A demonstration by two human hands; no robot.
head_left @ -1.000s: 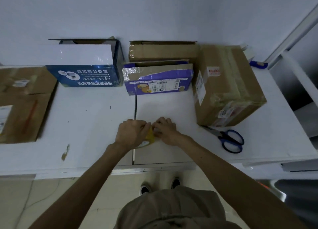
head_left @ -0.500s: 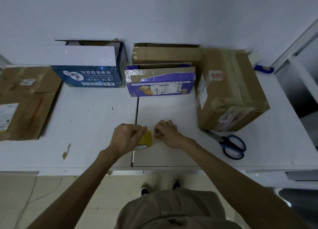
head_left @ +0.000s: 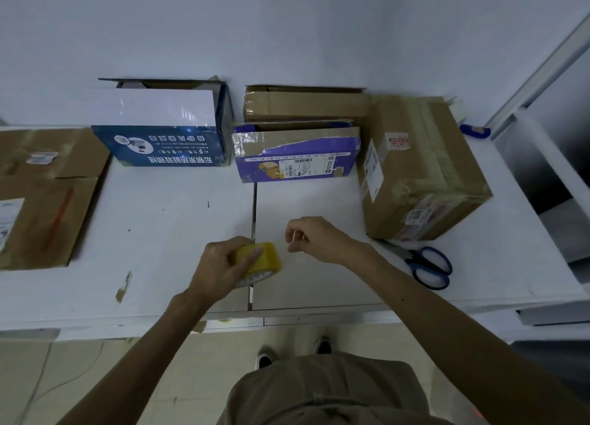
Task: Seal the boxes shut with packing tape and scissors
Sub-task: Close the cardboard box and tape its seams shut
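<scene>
Tape: the roll [head_left: 258,260] is low over the table [head_left: 166,233], near its front edge.
Left hand: the left hand [head_left: 220,268] grips the roll from the left, thumb laid across the yellow band.
Change: half a second ago both hands met at the roll. The right hand [head_left: 319,239] has since drawn off to the right and is now just beside the roll, not touching it.
Right hand: fingertips pinched together. Any strip between them and the roll is too faint to confirm.
Meaning: probably the tape's end is found and being pulled out. No box is being taped yet.
Scissors: the scissors [head_left: 427,265] lie untouched farther right, by the brown box [head_left: 424,169].
Behind: the purple box [head_left: 297,156] and the blue box [head_left: 166,137], the latter with a flap up.
</scene>
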